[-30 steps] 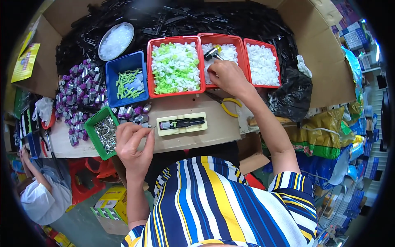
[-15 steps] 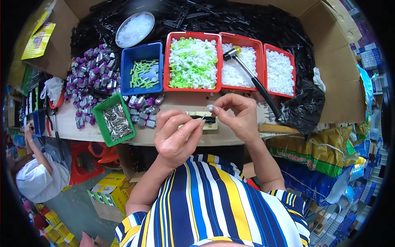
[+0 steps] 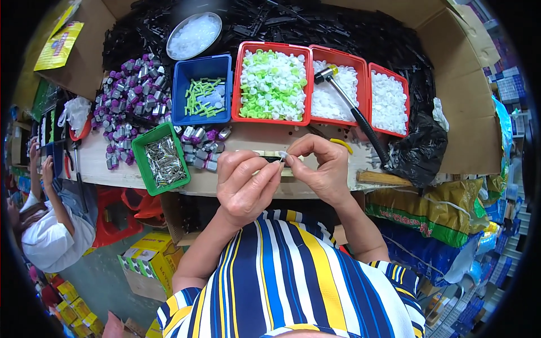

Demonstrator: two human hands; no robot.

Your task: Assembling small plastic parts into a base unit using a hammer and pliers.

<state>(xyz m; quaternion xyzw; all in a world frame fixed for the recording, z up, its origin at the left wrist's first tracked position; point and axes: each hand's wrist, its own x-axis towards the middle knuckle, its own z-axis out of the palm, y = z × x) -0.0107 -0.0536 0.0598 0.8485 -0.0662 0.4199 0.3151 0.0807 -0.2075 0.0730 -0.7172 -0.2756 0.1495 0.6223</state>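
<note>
My left hand is closed in a pinch around a thin pin, which mostly hides behind its fingertips. Pinched in my right hand is a small white plastic cap, brought up against the tip of the pin. Whether the pin sits inside the cap, I cannot tell. Just behind the fingers, a cream block with a black piece on it lies on the table, partly covered by my hands. A green bin of metal pins stands left of my left hand.
Beyond my hands stand a blue bin of green pieces and red bins of white and green caps. A hammer leans across them. Purple-and-silver parts pile at left; black parts fill the back. Another person works at far left.
The white cap in my right hand has come against the pin held by my left; they were apart before. The view has shifted slightly. The other person's arms have moved.
</note>
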